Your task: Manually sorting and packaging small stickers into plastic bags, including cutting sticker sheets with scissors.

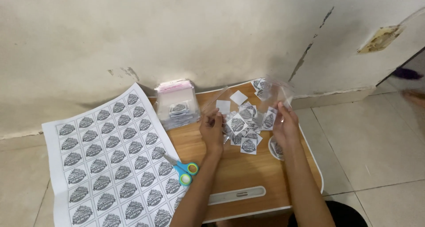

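My left hand (212,128) and right hand (283,120) each pinch the clear bag (274,92) over the cut labels (243,129), while the sheet (115,156) at left remains uncut.

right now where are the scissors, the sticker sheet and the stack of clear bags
scissors (185,170), head view, on the blue and green handles
sticker sheet (110,160), head view, middle of the printed sheet
stack of clear bags (177,104), head view, top of the stack
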